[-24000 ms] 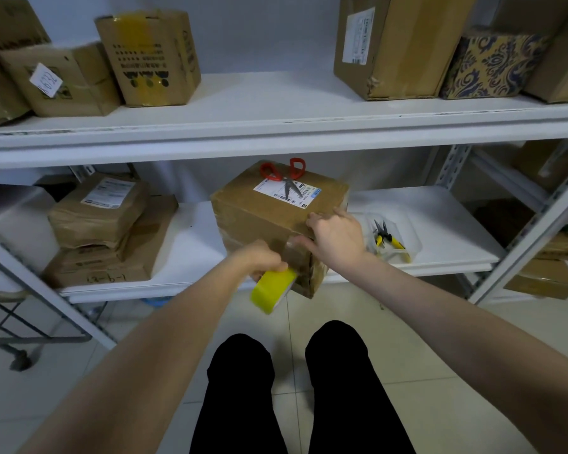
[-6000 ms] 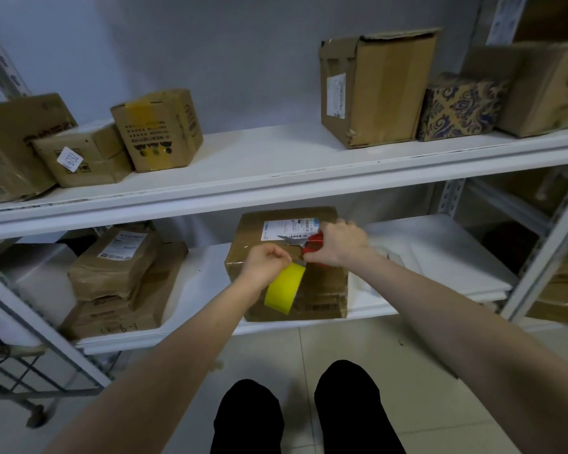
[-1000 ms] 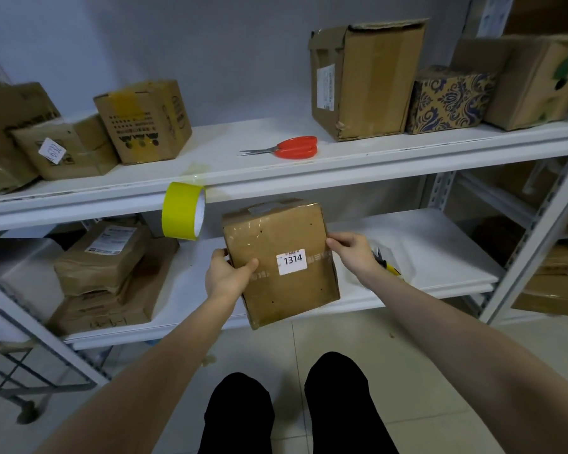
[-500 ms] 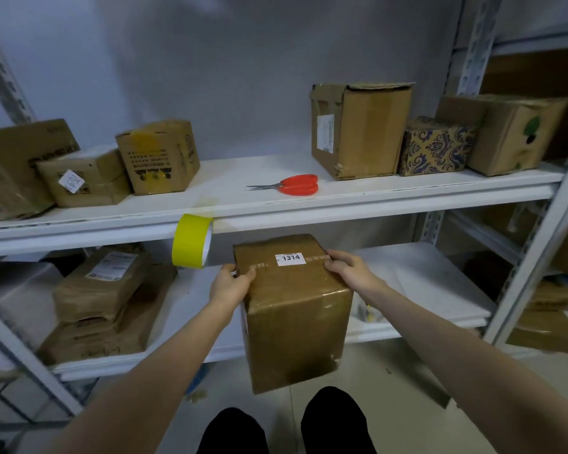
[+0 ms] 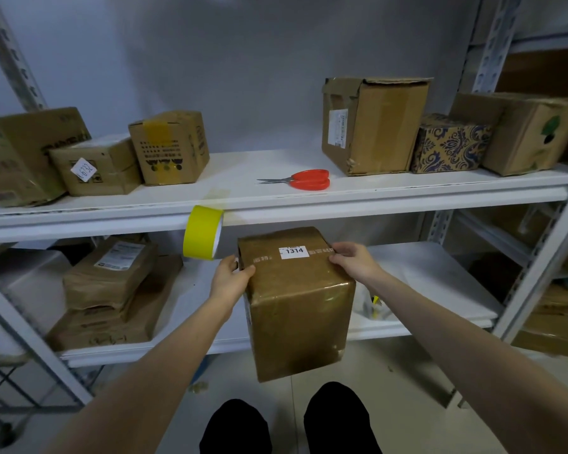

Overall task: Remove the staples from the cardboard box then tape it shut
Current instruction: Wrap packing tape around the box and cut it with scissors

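Between 2 white shelves, left hand (image 5: 229,279) and right hand (image 5: 353,261) grasp a glossy, tape-wrapped rectangular cardboard box (image 5: 295,309) labelled 1314.

Left arm: bare, stretched forward from the lower left.
Left hand (image 5: 231,279): clasps the upper left edge of the cardboard box (image 5: 295,322), thumb laid over its top face.
Right arm: bare, stretched forward from the lower right.
Right hand (image 5: 351,262): fingers (image 5: 340,249) curled onto the box's upper right edge, wrist straight.

Bare forearms (image 5: 164,365), bare left hand (image 5: 232,278), bare right hand (image 5: 353,262), black trousers (image 5: 236,427) on both legs
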Demonstrator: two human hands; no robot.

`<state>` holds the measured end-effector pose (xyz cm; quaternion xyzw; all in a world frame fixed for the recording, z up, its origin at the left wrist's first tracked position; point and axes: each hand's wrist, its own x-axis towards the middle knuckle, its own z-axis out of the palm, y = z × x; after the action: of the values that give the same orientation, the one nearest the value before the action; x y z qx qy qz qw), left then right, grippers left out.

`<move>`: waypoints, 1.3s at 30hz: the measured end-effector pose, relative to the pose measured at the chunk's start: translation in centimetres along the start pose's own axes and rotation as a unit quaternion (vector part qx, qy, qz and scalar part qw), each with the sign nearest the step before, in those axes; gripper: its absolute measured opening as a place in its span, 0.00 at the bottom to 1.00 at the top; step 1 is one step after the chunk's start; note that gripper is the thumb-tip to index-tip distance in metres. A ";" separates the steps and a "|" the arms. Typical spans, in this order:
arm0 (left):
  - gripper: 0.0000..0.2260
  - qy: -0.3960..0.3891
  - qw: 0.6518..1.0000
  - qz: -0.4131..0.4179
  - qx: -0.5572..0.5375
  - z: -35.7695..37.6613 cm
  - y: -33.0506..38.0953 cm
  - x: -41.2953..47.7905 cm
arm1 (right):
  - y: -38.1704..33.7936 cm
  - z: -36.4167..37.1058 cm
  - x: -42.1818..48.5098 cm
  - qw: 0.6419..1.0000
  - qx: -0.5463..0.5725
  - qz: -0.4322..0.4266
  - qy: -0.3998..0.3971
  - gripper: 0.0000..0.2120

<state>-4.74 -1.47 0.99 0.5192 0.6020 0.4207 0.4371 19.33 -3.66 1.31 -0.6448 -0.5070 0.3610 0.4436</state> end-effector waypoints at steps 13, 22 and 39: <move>0.35 -0.008 0.996 -0.044 0.077 0.6 1.0 -0.2 | -3.1 3.8 -2.6 0.885 -0.366 -0.283 -0.059 0.09; 0.26 -0.014 0.996 -0.026 0.086 0.1 1.6 -1.0 | -3.6 4.8 -3.4 0.772 -0.556 -0.275 -0.140 0.43; 0.18 0.042 0.994 -0.036 0.096 -0.8 1.3 -0.8 | -2.9 4.0 -1.1 0.767 -0.565 -0.298 -0.061 0.30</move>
<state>-5.10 -2.13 2.51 0.5183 0.6758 0.3663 0.3748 14.50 -3.62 2.63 -0.5725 -0.8118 -0.1019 0.0528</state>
